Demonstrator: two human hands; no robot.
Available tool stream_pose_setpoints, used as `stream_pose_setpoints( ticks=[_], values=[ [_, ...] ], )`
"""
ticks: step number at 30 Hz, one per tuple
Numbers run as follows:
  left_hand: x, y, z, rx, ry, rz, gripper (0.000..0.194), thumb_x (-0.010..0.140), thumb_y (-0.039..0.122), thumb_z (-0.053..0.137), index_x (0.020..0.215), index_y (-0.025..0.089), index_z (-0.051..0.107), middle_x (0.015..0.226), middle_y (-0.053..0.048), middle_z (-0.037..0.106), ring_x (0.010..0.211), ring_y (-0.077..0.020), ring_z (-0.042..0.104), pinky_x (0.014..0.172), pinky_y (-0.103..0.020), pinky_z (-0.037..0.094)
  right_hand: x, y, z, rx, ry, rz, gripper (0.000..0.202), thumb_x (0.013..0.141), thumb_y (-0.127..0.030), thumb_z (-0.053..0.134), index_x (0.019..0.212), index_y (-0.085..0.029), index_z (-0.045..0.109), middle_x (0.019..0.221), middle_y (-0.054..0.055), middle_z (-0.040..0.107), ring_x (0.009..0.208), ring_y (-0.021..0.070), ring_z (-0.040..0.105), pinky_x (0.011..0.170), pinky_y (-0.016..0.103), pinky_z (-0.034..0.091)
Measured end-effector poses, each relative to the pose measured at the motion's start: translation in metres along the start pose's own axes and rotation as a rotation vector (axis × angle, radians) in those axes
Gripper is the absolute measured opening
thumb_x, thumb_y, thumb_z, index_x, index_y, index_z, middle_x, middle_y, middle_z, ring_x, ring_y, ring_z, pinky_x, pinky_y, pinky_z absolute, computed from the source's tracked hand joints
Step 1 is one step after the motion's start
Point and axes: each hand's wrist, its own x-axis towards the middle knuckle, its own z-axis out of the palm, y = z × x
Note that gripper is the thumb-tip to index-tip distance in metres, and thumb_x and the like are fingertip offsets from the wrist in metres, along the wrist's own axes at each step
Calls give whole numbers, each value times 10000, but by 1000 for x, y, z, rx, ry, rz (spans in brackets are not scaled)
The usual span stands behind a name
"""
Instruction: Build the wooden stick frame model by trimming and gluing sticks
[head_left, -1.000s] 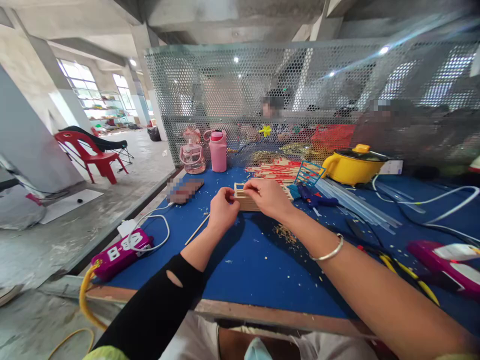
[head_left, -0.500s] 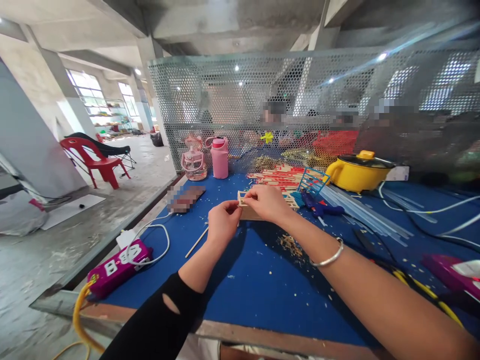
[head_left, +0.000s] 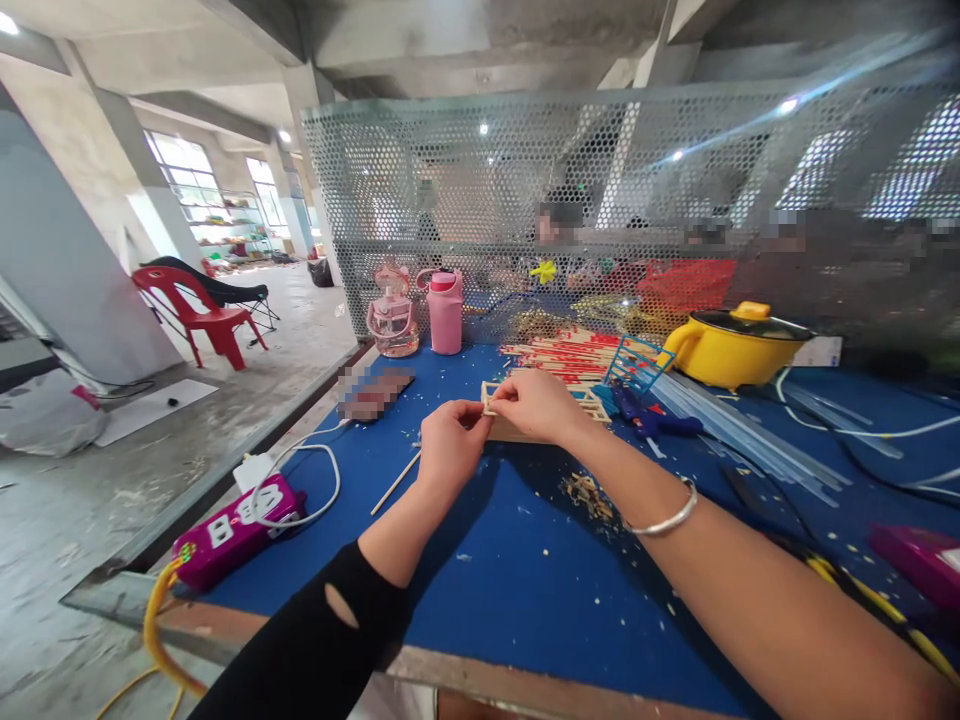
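A small pale wooden stick frame [head_left: 594, 404] lies on a wooden block [head_left: 510, 430] in the middle of the blue table [head_left: 480, 590]. My left hand [head_left: 452, 450] is closed at the frame's left end, thumb and forefinger pinched together. My right hand [head_left: 534, 405] is closed over the same end, its fingertips pinching the frame and touching my left fingertips. Any small piece between the fingertips is too small to make out. A thin loose stick [head_left: 395, 483] lies left of my left hand.
Behind are red-tipped sticks [head_left: 562, 355], a blue glue gun [head_left: 664, 422], clear glue sticks [head_left: 750, 430] and a yellow pot [head_left: 739, 345]. Two pink bottles [head_left: 445, 312], a phone [head_left: 379, 393] and a purple power strip [head_left: 236, 530] stand left. A perforated screen [head_left: 465, 200] backs the table.
The view has shifted slightly, so the objects sit a little further right. Both hands keep their pinch at the frame's left end, with hardly any visible movement.
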Motion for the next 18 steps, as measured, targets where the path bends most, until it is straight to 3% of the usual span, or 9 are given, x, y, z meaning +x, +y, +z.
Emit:
stream_pose_setpoints(
  ticks=[10,12,15,18],
  values=[
    [1,-7,4,53,28,68,141,763,247,614,807,158,714,754,-35,704,675,-137,616,657,-253,453,0,-5,-1,-33,-32,48,182,742,-273,560,705,-249,737,756,22,724,743,176,614,624,267,341],
    [1,-9,5,60,51,95,177,756,221,612,893,155,702,744,-25,691,664,-132,610,665,-253,459,1,-5,-1,-36,-42,58,186,748,-275,559,724,-255,742,775,24,728,767,182,623,627,268,348],
    [2,-12,7,96,73,197,296,747,166,601,1032,170,676,745,-12,668,660,-126,598,677,-250,467,-1,-7,1,-43,-33,77,210,776,-295,538,780,-269,747,856,33,734,841,199,631,665,279,364],
    [4,-15,8,150,68,298,259,759,151,585,982,195,709,807,-26,662,669,-126,598,664,-243,475,-5,-10,2,-50,-12,93,244,807,-296,500,820,-276,743,897,42,732,894,219,630,737,315,367]
  ],
)
